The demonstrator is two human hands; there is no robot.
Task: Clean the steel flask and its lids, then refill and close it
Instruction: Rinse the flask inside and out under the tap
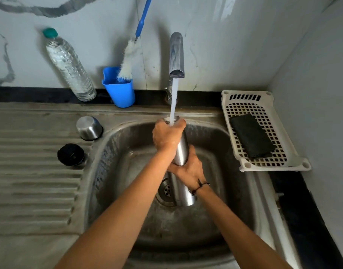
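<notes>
Both hands grip the steel flask [182,152] under the running tap [177,55]: left hand [165,135] at the mouth, right hand [188,167] lower. Rinsing or filling; next probably tipping it out.

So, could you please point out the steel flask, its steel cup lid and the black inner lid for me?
steel flask [182,152]: head view, bare body between the two hands.
steel cup lid [89,128]: head view, side wall, upside down on the drainboard.
black inner lid [70,154]: head view, top face, on the drainboard.
</notes>
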